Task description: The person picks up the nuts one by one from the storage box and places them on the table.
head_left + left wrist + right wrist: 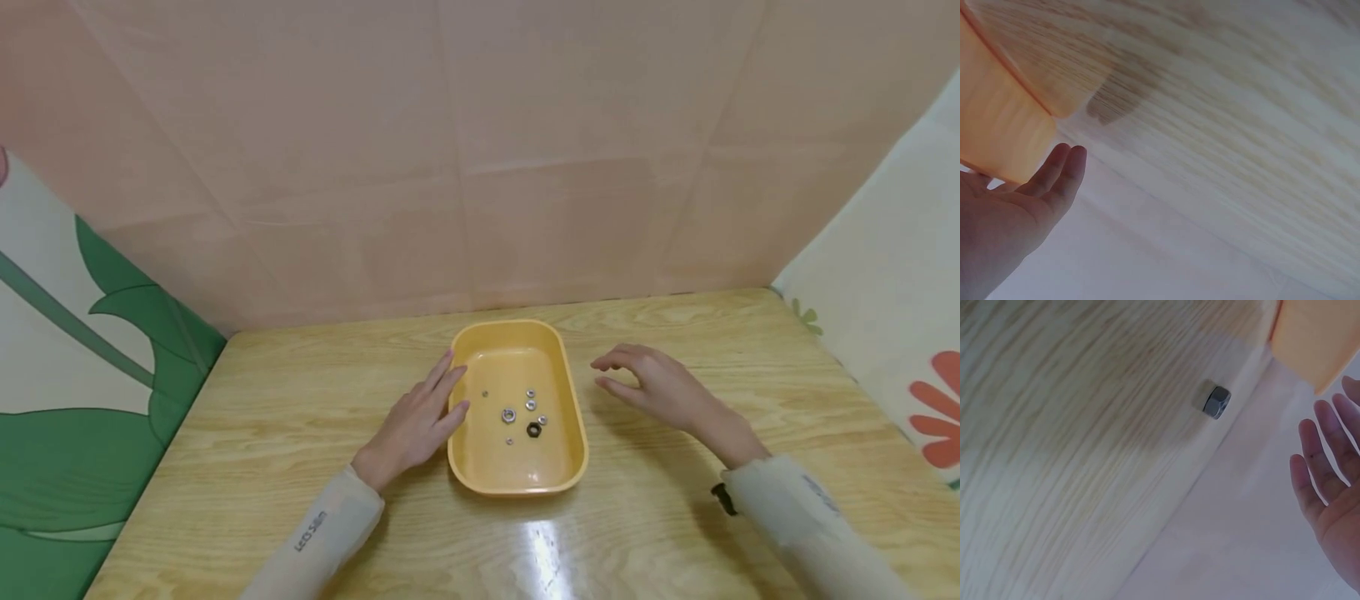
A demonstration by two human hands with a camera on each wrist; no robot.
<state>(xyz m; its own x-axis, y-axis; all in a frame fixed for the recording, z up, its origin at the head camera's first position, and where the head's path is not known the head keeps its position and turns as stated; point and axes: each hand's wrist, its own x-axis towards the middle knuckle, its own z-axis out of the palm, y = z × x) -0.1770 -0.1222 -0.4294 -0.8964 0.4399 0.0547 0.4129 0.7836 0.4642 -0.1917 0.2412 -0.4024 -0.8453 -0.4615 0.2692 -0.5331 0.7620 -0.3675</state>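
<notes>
A yellow plastic tray (517, 475) stands on the table with several nuts of different sizes inside. Among these are a larger silver nut (508, 415) and a black nut (533, 429), with a small silver nut (531, 405) close by. My left hand (411, 425) is at the tray's left rim, its loosely extended fingers reaching over the edge; whether it touches is unclear. To the right of the tray, my right hand (663, 390) hovers with relaxed fingers, holding nothing. One dark hex nut (1217, 402) lies on the table in the right wrist view; the head view does not show it.
A wood-grain table (300, 400) carries the tray. Behind it hangs a pinkish cloth (465, 167). Panels with printed green leaves (75, 467) and a red flower (941, 408) flank the two sides.
</notes>
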